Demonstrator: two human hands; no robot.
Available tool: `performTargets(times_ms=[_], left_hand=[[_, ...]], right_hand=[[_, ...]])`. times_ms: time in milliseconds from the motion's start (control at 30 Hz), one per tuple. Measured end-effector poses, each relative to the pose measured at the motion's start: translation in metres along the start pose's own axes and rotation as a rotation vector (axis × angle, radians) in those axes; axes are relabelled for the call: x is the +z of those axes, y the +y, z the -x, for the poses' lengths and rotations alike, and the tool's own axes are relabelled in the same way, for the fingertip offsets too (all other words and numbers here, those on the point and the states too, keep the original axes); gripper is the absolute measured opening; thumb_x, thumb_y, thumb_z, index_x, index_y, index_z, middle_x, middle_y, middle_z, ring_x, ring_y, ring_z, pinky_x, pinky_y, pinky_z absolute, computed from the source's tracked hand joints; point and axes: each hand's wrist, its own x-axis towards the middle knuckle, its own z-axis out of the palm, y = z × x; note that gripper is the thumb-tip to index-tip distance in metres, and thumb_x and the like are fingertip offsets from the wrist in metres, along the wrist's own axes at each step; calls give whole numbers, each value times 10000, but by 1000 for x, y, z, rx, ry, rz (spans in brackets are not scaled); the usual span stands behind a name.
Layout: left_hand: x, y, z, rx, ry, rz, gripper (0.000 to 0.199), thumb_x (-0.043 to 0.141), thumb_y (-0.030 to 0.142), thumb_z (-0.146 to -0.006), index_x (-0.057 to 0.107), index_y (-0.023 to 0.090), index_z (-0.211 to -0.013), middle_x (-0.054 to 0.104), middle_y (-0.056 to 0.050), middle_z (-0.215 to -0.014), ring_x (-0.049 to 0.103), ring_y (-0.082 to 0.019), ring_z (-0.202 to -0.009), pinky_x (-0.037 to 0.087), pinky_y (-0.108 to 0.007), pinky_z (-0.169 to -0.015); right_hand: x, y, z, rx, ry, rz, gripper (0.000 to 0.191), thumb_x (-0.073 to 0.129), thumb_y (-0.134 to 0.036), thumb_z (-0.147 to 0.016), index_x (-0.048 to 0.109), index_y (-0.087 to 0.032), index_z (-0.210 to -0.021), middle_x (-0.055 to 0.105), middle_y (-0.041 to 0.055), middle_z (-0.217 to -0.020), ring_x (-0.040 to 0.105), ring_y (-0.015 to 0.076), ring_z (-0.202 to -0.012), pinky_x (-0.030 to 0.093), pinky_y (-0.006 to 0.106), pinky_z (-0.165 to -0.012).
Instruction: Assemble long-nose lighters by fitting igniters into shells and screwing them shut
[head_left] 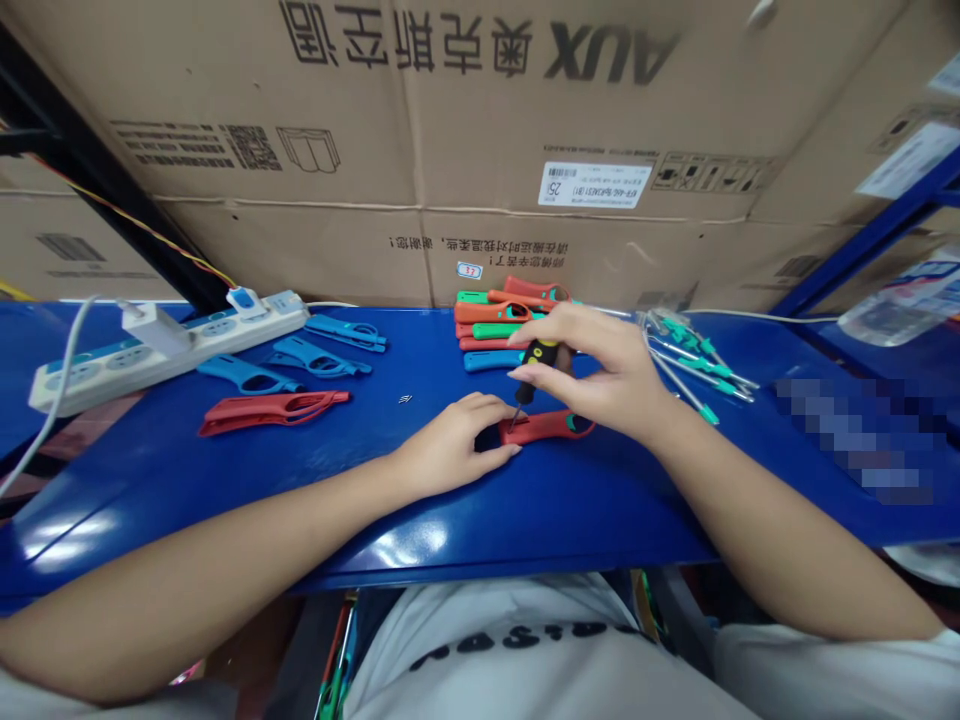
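A red lighter casing point(551, 427) with a green trigger lies on the blue table in front of me. My left hand point(448, 445) steadies its left end between thumb and fingers. In my right hand point(607, 370) is a black and yellow screwdriver point(538, 362), held upright and slightly tilted. Its tip meets the casing close to my left fingers. Behind my right hand lies a stack of orange, red, green and blue lighter casings point(493, 312), partly hidden. Small metal screws point(405, 399) rest on the table left of my left hand.
Blue casing halves point(319, 357) and a red casing piece point(274, 410) lie at the left, by a white power strip point(97, 370). Metal lighter tubes with green parts point(694, 360) sit at the right. A cardboard box point(360, 150) walls off the back; a plastic bottle point(900, 300) lies far right.
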Motion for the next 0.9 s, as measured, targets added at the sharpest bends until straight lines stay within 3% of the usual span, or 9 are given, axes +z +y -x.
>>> performTargets(times_ms=[100, 200, 300, 400, 467, 567, 667, 800, 900], left_hand=[[0, 1, 0, -9, -2, -1, 305, 707, 241, -887, 656, 182, -1182, 706, -94, -1150, 658, -245, -1078, 521, -393, -973], [-1, 1, 0, -14, -14, 7, 324, 700, 244, -894, 654, 185, -1209, 708, -93, -1153, 652, -245, -1090, 514, -395, -980], [0, 0, 0, -19, -23, 14, 327, 689, 250, -905, 655, 191, -1225, 701, -94, -1177, 645, -246, -1110, 503, -405, -1001], [0, -1, 0, -34, -21, 1, 334, 697, 254, -901, 654, 178, -1223, 692, -106, -1173, 647, -247, -1094, 503, -416, -1001], [1, -1, 0, -37, -23, -5, 340, 701, 254, -898, 652, 176, -1225, 690, -108, -1168, 643, -248, -1097, 503, -415, -1000], [0, 0, 0, -30, -27, -4, 344, 697, 249, -901, 649, 178, -1234, 696, -104, -1154, 646, -245, -1080, 511, -407, -983], [0, 0, 0, -23, -21, 4, 333, 693, 244, -902, 651, 192, -1228, 700, -92, -1159, 650, -241, -1085, 516, -397, -977], [1, -1, 0, -1, 4, 12, 304, 693, 249, -899, 658, 186, -1194, 705, -88, -1173, 648, -243, -1114, 509, -397, -1001], [1, -1, 0, 1, -1, 12, 310, 694, 246, -900, 658, 183, -1201, 708, -86, -1160, 652, -240, -1101, 511, -396, -997]], right_hand=[[-2, -1, 1, -40, -33, 59, 259, 632, -286, -953, 695, -233, -1198, 755, 50, -1035, 703, 172, -823, 573, 346, -834], [0, -2, 1, 124, -119, -143, 374, 416, -247, -1041, 587, -250, -1374, 742, 48, -1092, 666, 103, -632, 585, 282, -668], [2, -1, 0, 176, -89, -170, 280, 535, -309, -998, 674, -225, -1226, 743, 41, -1035, 644, 95, -593, 546, 235, -553], [1, 2, 0, 51, 26, 64, 190, 711, -333, -890, 735, -201, -1024, 753, 53, -955, 698, 173, -776, 577, 291, -688], [-1, 2, 1, 1, 27, 119, 223, 645, -311, -936, 724, -205, -1115, 758, 72, -1016, 710, 198, -863, 583, 332, -784], [-1, -1, 2, 126, -106, -128, 375, 418, -248, -1036, 585, -231, -1371, 723, 76, -1188, 670, 108, -629, 578, 280, -625], [1, -3, 1, 174, -117, -224, 285, 511, -258, -1010, 644, -220, -1260, 741, 45, -1110, 569, 56, -486, 524, 230, -517], [2, -2, 2, -51, 39, 122, 199, 737, -327, -882, 709, -198, -1031, 757, 50, -984, 676, 154, -746, 565, 300, -731], [2, -1, 3, -36, -35, 81, 260, 549, -324, -1003, 660, -204, -1205, 732, 81, -1131, 689, 156, -793, 571, 322, -783]])
